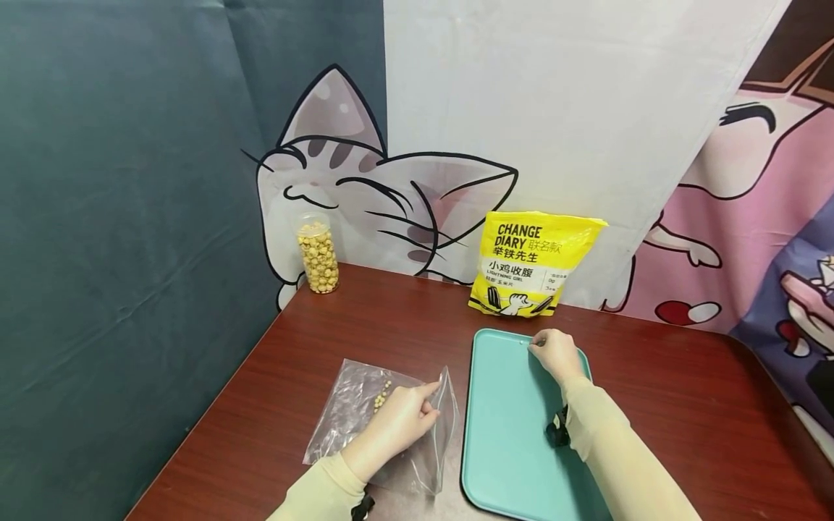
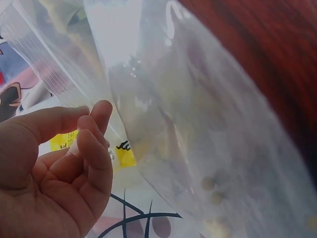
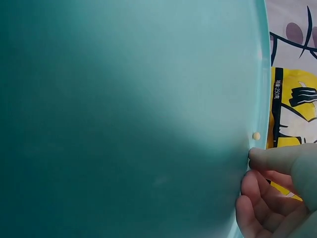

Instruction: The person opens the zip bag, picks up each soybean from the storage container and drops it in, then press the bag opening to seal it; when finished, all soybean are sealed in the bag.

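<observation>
A clear zip-lock bag lies on the table at the left, with several small, round, pale-yellow beans inside. Its mouth stands up on the right, where my left hand pinches the edge between index finger and thumb. To the right is a teal tray with a raised rim. My right hand reaches to the tray's far rim, fingertips touching it. A single pale bean sits against that rim, just beside the right thumb. I cannot tell whether something is between the right fingertips.
Behind the tray stands a yellow snack pouch against the wall cloth. A clear jar of popcorn stands at the back left of the brown table. Printed cloth hangs along the left and back sides.
</observation>
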The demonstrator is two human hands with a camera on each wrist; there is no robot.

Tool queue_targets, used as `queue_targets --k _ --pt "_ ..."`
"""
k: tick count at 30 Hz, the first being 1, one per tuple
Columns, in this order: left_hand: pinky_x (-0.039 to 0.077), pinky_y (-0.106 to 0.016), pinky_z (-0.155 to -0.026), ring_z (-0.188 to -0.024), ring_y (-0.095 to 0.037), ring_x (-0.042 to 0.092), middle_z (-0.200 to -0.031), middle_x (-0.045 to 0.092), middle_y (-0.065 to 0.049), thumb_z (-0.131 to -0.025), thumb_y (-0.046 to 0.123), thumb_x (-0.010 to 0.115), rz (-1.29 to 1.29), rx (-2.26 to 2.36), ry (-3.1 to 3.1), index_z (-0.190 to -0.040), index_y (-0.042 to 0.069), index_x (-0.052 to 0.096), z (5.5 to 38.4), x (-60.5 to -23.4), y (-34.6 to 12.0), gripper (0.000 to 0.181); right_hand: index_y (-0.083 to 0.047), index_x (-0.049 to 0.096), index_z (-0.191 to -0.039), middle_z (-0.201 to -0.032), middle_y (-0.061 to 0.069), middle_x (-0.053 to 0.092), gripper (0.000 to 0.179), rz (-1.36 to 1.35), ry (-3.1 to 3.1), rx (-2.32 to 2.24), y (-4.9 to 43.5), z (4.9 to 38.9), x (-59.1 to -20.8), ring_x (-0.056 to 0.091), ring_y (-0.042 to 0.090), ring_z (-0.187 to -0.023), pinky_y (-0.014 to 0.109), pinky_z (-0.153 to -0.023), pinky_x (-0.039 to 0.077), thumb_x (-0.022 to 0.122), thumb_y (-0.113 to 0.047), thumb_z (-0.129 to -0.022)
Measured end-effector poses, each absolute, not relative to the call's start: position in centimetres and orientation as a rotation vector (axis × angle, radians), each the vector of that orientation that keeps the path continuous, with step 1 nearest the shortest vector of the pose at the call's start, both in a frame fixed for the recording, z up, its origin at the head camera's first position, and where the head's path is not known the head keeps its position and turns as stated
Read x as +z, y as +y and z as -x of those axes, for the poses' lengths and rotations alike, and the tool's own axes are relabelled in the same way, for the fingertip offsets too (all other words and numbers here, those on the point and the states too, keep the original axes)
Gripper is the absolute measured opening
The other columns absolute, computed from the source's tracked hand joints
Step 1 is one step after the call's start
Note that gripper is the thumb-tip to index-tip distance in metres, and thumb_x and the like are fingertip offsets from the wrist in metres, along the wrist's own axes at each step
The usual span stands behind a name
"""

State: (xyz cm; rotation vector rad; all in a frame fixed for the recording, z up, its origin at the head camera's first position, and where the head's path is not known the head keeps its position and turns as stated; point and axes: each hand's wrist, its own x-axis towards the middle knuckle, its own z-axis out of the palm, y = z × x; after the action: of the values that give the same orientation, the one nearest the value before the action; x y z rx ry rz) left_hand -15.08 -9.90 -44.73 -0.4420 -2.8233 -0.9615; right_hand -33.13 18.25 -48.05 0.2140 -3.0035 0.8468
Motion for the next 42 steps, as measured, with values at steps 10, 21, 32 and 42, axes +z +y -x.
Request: queue_targets --k 10,21,32,42 --pt "0.039 -0.016 -0.052 -0.051 0.003 0.043 -0.066 0.064 0.006 -0.080 0.006 0.069 0.465 -0.916 -2.800 -0.121 -0.003 0.062 15.0 -44.4 -9.8 0.043 -0.002 0.070 -0.088 -0.084 0.012 0.069 0.012 -0.195 -3.010 0.820 18.5 32.3 -47.7 0.058 0.021 -0.067 0.036 -0.060 0.047 0.064 -0.012 -0.084" --pt "0.039 -0.016 -0.051 -0.050 0.004 0.041 -0.066 0.062 0.007 -0.081 0.006 0.067 0.448 -0.969 -2.818 -0.123 -0.003 0.061 14.9 -44.2 -9.6 0.043 -0.007 0.072 -0.092 -0.076 0.003 0.067 0.012 -0.352 -2.909 0.938 16.3 28.8 -45.9 0.057 0.014 -0.063 0.032 -0.056 0.044 0.066 -0.017 -0.086" --pt "0.037 -0.015 -0.049 -0.048 0.004 0.038 -0.064 0.060 0.009 -0.081 0.007 0.066 0.461 -0.963 -2.818 -0.123 -0.003 0.061 14.8 -44.3 -9.5 0.043 -0.013 0.072 -0.082 -0.067 -0.008 0.063 0.008 -0.588 -2.776 0.915 13.9 23.9 -45.2 0.054 0.007 -0.061 0.026 -0.057 0.044 0.071 -0.020 -0.084" --pt "0.036 -0.014 -0.048 -0.048 0.005 0.040 -0.064 0.061 0.008 -0.081 0.007 0.068 0.472 -0.947 -2.807 -0.121 -0.004 0.061 14.7 -44.2 -9.2 0.042 -0.014 0.073 -0.081 -0.064 -0.016 0.057 0.002 -0.815 -2.617 0.997 11.3 19.7 -44.3 0.049 -0.004 -0.057 0.019 -0.053 0.043 0.074 -0.016 -0.081"
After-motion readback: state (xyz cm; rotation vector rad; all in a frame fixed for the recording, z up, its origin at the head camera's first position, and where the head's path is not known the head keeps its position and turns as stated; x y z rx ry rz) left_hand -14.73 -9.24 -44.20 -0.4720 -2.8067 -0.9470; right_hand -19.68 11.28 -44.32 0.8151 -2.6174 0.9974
